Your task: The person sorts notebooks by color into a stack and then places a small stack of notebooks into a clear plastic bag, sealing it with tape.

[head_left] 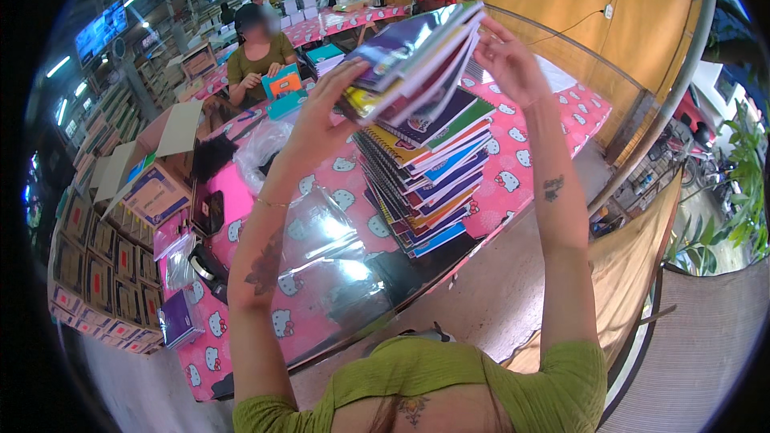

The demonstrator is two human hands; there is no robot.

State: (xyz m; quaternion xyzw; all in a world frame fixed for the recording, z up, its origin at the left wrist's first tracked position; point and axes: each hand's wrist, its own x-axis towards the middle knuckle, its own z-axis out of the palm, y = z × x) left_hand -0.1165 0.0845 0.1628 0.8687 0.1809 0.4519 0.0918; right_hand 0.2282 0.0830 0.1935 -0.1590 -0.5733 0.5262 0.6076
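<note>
Both my hands are raised over a tall stack of spiral notebooks on the table, holding a bundle of notebooks between them. My left hand grips the bundle's left end, fingers over the purple cover. At the upper right corner, my right hand has its fingers closed on the page edges. The bundle is tilted, its loose edges fanned and partly blurred. Below, the stack leans slightly and shows covers and edges in purple, yellow, green, blue and orange. Clear plastic sleeves lie flat to its left.
A pink patterned cloth covers the table. On its left are a black tape dispenser, a purple notebook and crumpled plastic. An open carton stands beyond. Across the table a co-worker handles a teal notebook.
</note>
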